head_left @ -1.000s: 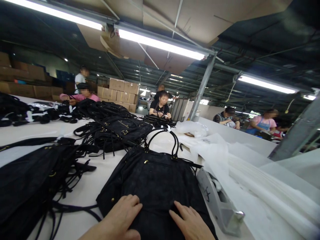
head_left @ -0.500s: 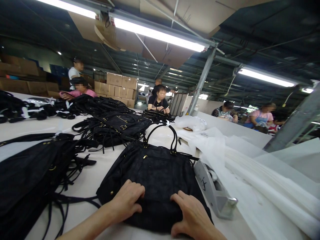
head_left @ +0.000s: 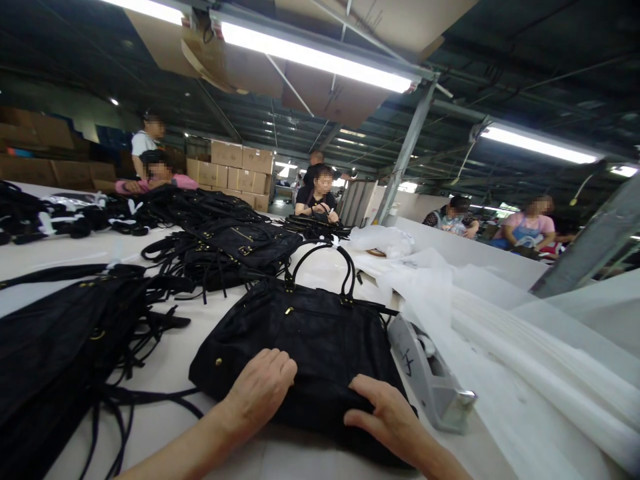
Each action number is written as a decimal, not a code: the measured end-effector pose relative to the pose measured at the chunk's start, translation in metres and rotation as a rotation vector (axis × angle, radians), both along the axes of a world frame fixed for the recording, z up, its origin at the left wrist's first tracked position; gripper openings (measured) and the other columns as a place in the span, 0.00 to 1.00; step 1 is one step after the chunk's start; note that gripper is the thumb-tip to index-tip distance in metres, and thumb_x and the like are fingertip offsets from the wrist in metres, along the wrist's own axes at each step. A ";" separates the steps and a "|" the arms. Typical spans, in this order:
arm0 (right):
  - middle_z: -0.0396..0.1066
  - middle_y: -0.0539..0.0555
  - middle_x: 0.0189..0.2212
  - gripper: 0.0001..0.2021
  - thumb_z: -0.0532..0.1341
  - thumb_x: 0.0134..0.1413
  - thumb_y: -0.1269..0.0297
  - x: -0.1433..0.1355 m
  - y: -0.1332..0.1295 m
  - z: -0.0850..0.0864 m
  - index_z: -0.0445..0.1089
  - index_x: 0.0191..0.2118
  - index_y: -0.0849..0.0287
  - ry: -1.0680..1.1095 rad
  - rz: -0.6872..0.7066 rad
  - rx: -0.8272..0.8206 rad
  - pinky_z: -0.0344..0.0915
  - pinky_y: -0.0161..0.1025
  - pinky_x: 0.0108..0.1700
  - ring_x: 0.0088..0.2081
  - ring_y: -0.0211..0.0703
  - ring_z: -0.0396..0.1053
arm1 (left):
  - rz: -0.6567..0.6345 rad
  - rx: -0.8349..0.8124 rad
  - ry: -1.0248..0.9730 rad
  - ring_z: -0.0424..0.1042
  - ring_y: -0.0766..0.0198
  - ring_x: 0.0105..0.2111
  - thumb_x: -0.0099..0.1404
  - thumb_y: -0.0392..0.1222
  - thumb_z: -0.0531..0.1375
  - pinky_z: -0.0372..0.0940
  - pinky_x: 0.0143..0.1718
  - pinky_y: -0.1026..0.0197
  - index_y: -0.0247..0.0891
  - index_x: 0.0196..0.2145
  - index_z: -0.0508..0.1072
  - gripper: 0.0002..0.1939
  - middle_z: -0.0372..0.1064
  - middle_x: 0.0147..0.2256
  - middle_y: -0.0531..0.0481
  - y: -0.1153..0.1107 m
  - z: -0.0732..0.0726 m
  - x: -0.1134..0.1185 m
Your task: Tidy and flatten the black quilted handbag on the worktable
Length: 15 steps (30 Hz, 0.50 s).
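Note:
A black handbag (head_left: 320, 340) with two rounded handles and gold-coloured fittings lies in front of me, its handles pointing away. My left hand (head_left: 265, 383) is closed, fingers curled into the bag's fabric near its lower left. On the lower right of the bag is my right hand (head_left: 383, 410); its thumb and forefinger straddle a fold of the fabric, and the other fingers are partly hidden. A grey tape dispenser (head_left: 430, 373) stands close to the bag's right side.
Another black bag (head_left: 55, 340) with loose straps lies at the left. Farther back is a pile of black bags (head_left: 235, 247). White sheeting (head_left: 500, 347) covers the right side. Several people work beyond the table, and cardboard boxes (head_left: 240, 170) are stacked behind.
My left hand has curled tighter and shifted slightly right. The bag's lower edge has lifted and folded a little between my hands. My right hand has shifted slightly up.

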State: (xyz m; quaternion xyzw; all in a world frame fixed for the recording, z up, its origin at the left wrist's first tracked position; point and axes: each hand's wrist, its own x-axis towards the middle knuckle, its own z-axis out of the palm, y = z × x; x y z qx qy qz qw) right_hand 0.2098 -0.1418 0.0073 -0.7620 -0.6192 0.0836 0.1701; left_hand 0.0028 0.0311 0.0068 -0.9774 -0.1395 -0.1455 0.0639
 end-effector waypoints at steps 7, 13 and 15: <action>0.71 0.48 0.32 0.08 0.66 0.56 0.60 0.000 0.018 -0.025 0.66 0.34 0.55 -0.428 0.034 0.058 0.56 0.35 0.30 0.32 0.41 0.72 | -0.105 0.000 0.085 0.69 0.56 0.35 0.70 0.40 0.56 0.61 0.36 0.56 0.38 0.34 0.65 0.06 0.69 0.34 0.49 0.045 -0.018 0.018; 0.70 0.47 0.30 0.09 0.67 0.54 0.61 -0.002 0.022 -0.041 0.66 0.32 0.54 -0.542 0.016 0.134 0.58 0.36 0.28 0.29 0.42 0.72 | 0.049 -0.057 0.054 0.68 0.52 0.38 0.70 0.38 0.55 0.60 0.40 0.51 0.37 0.34 0.68 0.06 0.70 0.35 0.45 0.021 -0.018 0.026; 0.69 0.47 0.31 0.08 0.65 0.57 0.61 0.003 0.022 -0.033 0.65 0.32 0.55 -0.440 0.016 0.161 0.58 0.35 0.29 0.30 0.41 0.72 | 0.143 -0.106 -0.008 0.67 0.49 0.40 0.70 0.40 0.54 0.59 0.46 0.45 0.36 0.35 0.69 0.08 0.69 0.37 0.42 0.003 -0.009 0.030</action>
